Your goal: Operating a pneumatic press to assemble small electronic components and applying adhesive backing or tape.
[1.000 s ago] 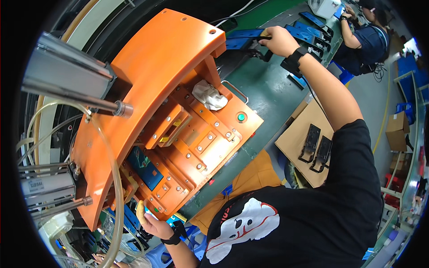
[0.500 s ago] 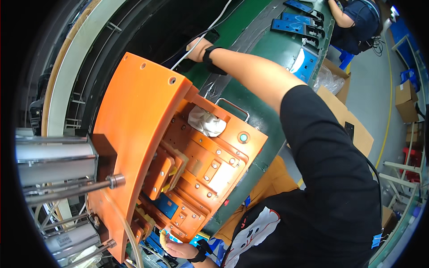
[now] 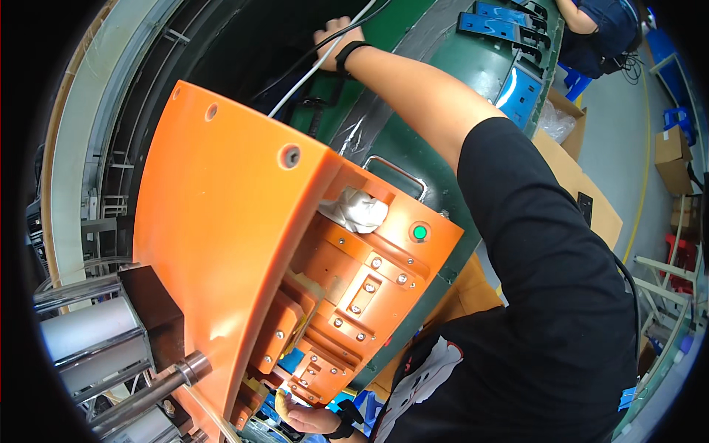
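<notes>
My right hand reaches out at the upper middle, beside a white cable and a black cable. Its fingers look bent over the dark area there, and whatever they hold is hidden. At the lower edge, my left hand is by the front of an orange fixture. A yellow cover wraps one digit, which stands apart from the others, and nothing shows in that hand. Inside the fixture, a blue piece is partly hidden under an orange block. A green button glows on its near corner, beside a crumpled white bundle.
Metal cylinders with rods stand at the lower left. Blue and black panels lie on the green bench. Cardboard boxes stand beyond it. Another person works at the upper right.
My right hand has moved farther up and away from the fixture. The view has shifted, so the fixture looks nearer. The green button looks brighter. My left hand stays by the fixture's front.
</notes>
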{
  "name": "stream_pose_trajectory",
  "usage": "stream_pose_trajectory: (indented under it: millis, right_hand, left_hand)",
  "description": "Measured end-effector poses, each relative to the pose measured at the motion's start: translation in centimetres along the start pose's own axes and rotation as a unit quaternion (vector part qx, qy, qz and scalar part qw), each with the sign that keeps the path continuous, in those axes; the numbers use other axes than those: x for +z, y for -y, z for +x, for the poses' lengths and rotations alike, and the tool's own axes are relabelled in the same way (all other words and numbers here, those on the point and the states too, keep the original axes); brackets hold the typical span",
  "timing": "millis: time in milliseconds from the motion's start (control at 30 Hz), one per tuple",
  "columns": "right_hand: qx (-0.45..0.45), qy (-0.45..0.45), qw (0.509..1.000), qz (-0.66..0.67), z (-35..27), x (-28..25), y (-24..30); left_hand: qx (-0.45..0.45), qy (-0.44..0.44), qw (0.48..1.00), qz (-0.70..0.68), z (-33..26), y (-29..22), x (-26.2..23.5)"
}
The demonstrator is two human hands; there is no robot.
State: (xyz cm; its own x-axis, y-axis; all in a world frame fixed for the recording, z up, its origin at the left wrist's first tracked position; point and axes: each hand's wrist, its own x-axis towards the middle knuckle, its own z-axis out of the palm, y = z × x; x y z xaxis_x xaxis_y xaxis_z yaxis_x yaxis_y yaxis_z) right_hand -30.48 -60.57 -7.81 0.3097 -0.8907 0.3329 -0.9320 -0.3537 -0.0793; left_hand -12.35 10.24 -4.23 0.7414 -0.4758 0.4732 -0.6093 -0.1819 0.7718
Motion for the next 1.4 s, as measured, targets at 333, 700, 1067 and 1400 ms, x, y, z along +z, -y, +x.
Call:
stream_pose_trajectory:
  millis: [333,700,1067,1400]
  right_hand:
    - [0.078,0.232,0.946,0.213,1.3,-3.3,0.2]
    - [0.218,0.388,0.606,0.659,-25.6,-17.1,-17.5]
    - [0.082,0.446,0.275,0.848,-54.2,-25.6,-4.1]
    - [-0.037,0.613,0.092,0.784,-52.4,-21.5,9.1]
  left_hand:
    - [-0.056,-0.009,0.998,-0.006,-0.4,-0.8,-0.3]
    - [0.014,0.013,0.999,-0.042,0.2,-0.8,-0.8]
    - [0.195,0.242,0.934,-0.176,-4.1,-8.5,0.2]
    - [0.307,0.365,0.878,-0.040,-4.5,-12.1,-1.7]
